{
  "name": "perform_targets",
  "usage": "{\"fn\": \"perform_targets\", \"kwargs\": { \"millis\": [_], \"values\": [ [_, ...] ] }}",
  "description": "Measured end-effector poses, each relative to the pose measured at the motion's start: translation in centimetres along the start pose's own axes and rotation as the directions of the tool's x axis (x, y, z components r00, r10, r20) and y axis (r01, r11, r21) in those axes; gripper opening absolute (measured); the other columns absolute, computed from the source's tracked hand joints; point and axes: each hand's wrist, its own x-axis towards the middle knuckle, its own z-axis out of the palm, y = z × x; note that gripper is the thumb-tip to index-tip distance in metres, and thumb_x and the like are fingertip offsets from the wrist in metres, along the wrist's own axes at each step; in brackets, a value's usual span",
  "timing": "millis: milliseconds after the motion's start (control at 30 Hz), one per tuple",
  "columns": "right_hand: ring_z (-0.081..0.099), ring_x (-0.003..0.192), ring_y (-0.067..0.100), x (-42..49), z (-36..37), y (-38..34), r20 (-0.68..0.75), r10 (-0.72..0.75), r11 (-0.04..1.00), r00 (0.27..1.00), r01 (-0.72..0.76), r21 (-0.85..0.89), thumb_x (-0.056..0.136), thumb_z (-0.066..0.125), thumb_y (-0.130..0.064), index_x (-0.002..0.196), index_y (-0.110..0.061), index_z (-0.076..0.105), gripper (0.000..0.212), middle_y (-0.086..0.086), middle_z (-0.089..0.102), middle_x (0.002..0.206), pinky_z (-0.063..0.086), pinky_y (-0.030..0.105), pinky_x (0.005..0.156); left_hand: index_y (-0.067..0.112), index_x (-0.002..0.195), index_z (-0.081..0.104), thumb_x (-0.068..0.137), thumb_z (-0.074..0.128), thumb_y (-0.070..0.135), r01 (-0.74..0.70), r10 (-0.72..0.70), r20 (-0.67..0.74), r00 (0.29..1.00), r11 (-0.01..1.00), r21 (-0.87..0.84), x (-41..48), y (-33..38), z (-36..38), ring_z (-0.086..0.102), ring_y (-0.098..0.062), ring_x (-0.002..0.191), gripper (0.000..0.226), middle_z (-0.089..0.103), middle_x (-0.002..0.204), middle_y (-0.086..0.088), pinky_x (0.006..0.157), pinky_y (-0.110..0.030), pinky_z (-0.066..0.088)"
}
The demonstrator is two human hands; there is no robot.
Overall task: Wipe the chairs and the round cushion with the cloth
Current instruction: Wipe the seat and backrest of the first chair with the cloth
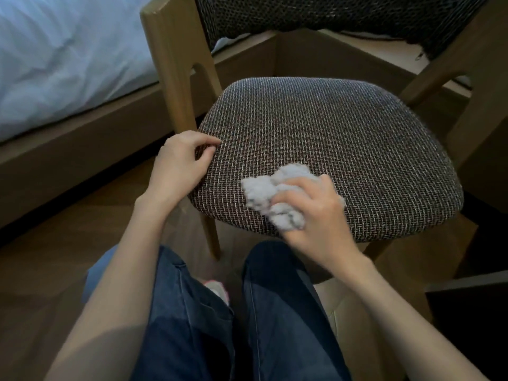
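Observation:
A wooden chair (176,64) with a brown woven seat (330,138) stands right in front of me. Its woven backrest (330,15) runs along the top of the view. My right hand (319,215) grips a bunched pale grey cloth (269,193) and presses it on the seat's near front part. My left hand (182,163) holds the seat's left front edge, fingers curled over the rim. No round cushion is in view.
A bed with white bedding (63,56) on a wooden frame (82,149) lies to the left. Wooden floor (55,270) runs under the chair. My legs in blue jeans (220,325) are at the bottom. Dark furniture (472,312) stands at the right edge.

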Motion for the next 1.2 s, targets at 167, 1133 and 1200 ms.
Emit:
{"fn": "perform_targets", "kwargs": {
  "millis": [167,1133,1200],
  "values": [
    [0.054,0.101,0.028,3.5,-1.1,4.6,-0.054,0.181,0.976,0.982,-0.186,-0.111,0.081,0.069,-0.025,0.097,-0.015,0.069,0.019,0.004,0.063,0.107,0.028,0.035,0.086,0.022,0.117,0.068,0.097,0.051,0.021,-0.084,0.076,0.092,0.993,0.993,0.080,1.8,0.7,1.8,0.044,-0.015,0.126,0.027,0.057,0.132,0.003,0.102,-0.030,0.033],
    [0.055,0.109,0.025,29.8,-10.4,14.2,-0.480,0.179,0.969,0.859,-0.237,-0.063,0.083,0.070,-0.029,0.114,-0.022,0.064,0.032,-0.001,0.062,0.120,0.032,0.034,0.095,0.021,0.138,0.045,0.098,0.041,0.029,-0.269,0.255,0.093,0.962,0.939,0.215,22.3,6.0,13.3,0.040,-0.018,0.128,0.040,0.044,0.140,0.000,0.105,-0.033,0.036],
    [0.049,0.114,0.028,31.9,-11.5,15.2,-0.494,0.141,0.952,0.858,-0.255,-0.171,0.085,0.067,-0.031,0.119,-0.026,0.060,0.036,-0.003,0.056,0.126,0.026,0.028,0.089,0.022,0.142,0.041,0.099,0.041,0.026,-0.295,0.297,0.017,0.955,0.939,0.178,23.4,6.5,13.7,0.032,-0.018,0.136,0.043,0.039,0.147,-0.001,0.111,-0.033,0.029]
  ]
}}
